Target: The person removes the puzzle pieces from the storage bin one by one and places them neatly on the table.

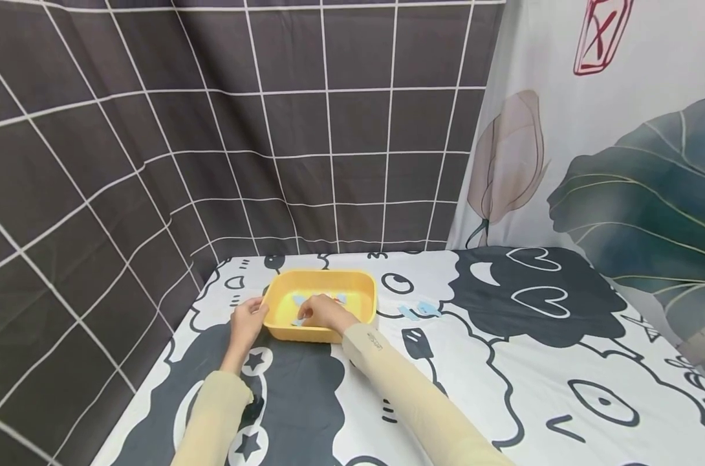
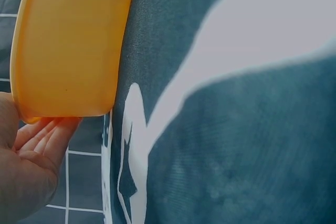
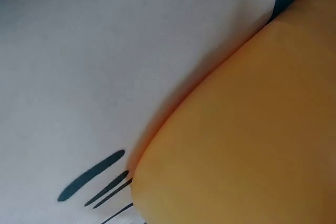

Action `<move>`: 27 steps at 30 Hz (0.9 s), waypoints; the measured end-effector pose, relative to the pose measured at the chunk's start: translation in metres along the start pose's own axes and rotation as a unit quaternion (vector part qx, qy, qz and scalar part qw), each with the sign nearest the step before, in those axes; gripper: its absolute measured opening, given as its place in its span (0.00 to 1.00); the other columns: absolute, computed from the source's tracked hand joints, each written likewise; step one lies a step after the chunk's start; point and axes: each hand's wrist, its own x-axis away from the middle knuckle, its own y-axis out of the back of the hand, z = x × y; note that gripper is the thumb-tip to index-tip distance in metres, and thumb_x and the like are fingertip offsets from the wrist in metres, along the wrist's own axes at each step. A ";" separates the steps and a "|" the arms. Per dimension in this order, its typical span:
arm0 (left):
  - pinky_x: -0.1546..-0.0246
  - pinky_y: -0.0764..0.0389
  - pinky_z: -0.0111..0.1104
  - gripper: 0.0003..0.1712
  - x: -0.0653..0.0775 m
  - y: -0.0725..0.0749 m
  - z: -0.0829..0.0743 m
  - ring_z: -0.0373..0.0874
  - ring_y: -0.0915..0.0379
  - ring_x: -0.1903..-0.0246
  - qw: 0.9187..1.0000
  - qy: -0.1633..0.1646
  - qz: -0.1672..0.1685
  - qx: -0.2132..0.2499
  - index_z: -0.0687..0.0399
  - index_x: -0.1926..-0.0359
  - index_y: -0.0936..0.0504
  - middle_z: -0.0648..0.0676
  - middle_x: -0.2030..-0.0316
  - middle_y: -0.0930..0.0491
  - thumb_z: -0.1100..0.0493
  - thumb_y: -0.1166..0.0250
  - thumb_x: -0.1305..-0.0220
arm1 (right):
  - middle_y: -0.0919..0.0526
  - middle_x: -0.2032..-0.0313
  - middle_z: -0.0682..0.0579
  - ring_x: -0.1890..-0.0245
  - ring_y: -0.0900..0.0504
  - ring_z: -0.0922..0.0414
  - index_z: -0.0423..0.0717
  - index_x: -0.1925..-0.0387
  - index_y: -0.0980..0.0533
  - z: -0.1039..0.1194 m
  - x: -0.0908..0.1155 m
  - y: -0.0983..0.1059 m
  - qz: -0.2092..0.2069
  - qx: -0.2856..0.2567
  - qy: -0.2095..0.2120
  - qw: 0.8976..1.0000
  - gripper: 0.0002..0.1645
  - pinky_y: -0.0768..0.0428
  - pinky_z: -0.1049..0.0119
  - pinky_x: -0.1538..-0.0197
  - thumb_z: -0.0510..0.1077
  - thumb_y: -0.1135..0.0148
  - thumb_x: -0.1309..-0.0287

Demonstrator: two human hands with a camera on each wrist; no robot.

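Observation:
A yellow plastic basin [image 1: 361, 285] stands on the patterned cloth. My left hand [image 1: 248, 320] holds its left end; in the left wrist view, that hand [image 2: 31, 166] has its thumb by the rim and its fingers against the outside of the basin [image 2: 68, 51]. Reaching over the near wall, my right hand [image 1: 325, 312] is inside the basin, its fingertips pinching a small light blue piece [image 1: 297, 321] at the bottom. Another light blue piece [image 1: 299, 299] lies farther back in there. In the right wrist view only the basin's outer wall [image 3: 241, 145] shows, the hand being hidden.
Several light blue strips [image 1: 427, 309] lie on the cloth to the right of the basin. A dark gridded curtain [image 1: 358, 123] hangs behind and to the left, and a pale leaf-print curtain [image 1: 521, 213] on the right. The black-and-white cloth [image 1: 445, 375] covers the table.

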 end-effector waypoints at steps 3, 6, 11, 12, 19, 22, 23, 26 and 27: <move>0.42 0.21 0.49 0.24 0.000 -0.001 0.001 0.64 0.24 0.43 1.000 -0.007 -0.004 -0.001 0.72 0.42 0.25 0.72 0.45 0.23 0.61 0.45 0.35 | 0.14 0.64 0.52 0.63 0.21 0.61 0.47 0.60 0.15 -0.001 0.002 0.001 -0.009 -0.007 0.001 1.000 0.09 0.23 0.74 0.57 0.41 0.32 0.45; 0.42 0.21 0.49 0.24 0.001 -0.002 0.000 0.64 0.24 0.43 1.000 -0.009 -0.004 -0.001 0.72 0.42 0.25 0.72 0.44 0.23 0.61 0.45 0.35 | 0.15 0.66 0.52 0.66 0.22 0.62 0.48 0.59 0.15 -0.001 0.005 0.005 -0.015 -0.016 0.000 1.000 0.10 0.24 0.75 0.60 0.42 0.31 0.46; 0.41 0.22 0.50 0.23 0.004 -0.002 0.001 0.65 0.25 0.43 1.000 -0.005 -0.005 -0.004 0.72 0.42 0.25 0.73 0.45 0.22 0.61 0.46 0.34 | 0.15 0.66 0.51 0.66 0.22 0.61 0.47 0.57 0.16 -0.001 0.010 0.018 -0.038 -0.033 0.015 0.999 0.12 0.24 0.74 0.61 0.44 0.31 0.44; 0.41 0.22 0.50 0.23 0.005 -0.002 0.001 0.65 0.25 0.43 1.000 -0.004 -0.004 -0.002 0.72 0.42 0.25 0.73 0.46 0.22 0.61 0.46 0.34 | 0.14 0.65 0.51 0.65 0.22 0.60 0.47 0.57 0.16 -0.001 0.011 0.022 -0.044 -0.032 0.017 0.998 0.13 0.24 0.73 0.61 0.44 0.32 0.44; 0.42 0.21 0.49 0.23 0.003 -0.002 0.002 0.65 0.23 0.44 1.000 -0.006 -0.007 -0.003 0.73 0.43 0.24 0.73 0.46 0.22 0.61 0.45 0.34 | 0.13 0.64 0.49 0.62 0.18 0.55 0.44 0.57 0.17 -0.002 0.018 0.051 -0.081 -0.016 0.056 0.995 0.13 0.24 0.73 0.60 0.43 0.33 0.44; 0.43 0.20 0.49 0.24 0.001 -0.002 0.001 0.64 0.23 0.44 1.000 -0.007 -0.010 -0.006 0.73 0.43 0.25 0.73 0.46 0.22 0.61 0.46 0.35 | 0.13 0.65 0.49 0.62 0.18 0.55 0.43 0.58 0.16 -0.003 0.023 0.063 -0.096 -0.013 0.065 0.993 0.12 0.24 0.74 0.60 0.42 0.33 0.44; 0.43 0.20 0.49 0.24 0.001 -0.001 0.001 0.64 0.23 0.44 1.000 -0.007 -0.010 -0.006 0.73 0.42 0.25 0.73 0.46 0.22 0.61 0.46 0.35 | 0.13 0.66 0.49 0.63 0.18 0.56 0.43 0.58 0.16 -0.003 0.025 0.066 -0.100 -0.010 0.065 0.993 0.12 0.24 0.74 0.60 0.41 0.33 0.45; 0.42 0.21 0.49 0.24 0.000 0.000 0.001 0.64 0.24 0.44 1.000 -0.008 -0.007 -0.005 0.73 0.42 0.25 0.73 0.45 0.22 0.61 0.46 0.35 | 0.14 0.66 0.50 0.64 0.19 0.58 0.44 0.58 0.16 -0.006 0.030 0.073 -0.103 -0.002 0.049 0.994 0.12 0.24 0.74 0.59 0.42 0.33 0.44; 0.42 0.21 0.49 0.24 0.000 0.000 0.001 0.64 0.24 0.44 1.000 -0.008 -0.007 -0.006 0.73 0.42 0.25 0.73 0.45 0.22 0.61 0.46 0.35 | 0.14 0.66 0.51 0.64 0.20 0.58 0.44 0.58 0.16 -0.008 0.032 0.075 -0.103 0.000 0.043 0.994 0.12 0.24 0.73 0.59 0.42 0.33 0.44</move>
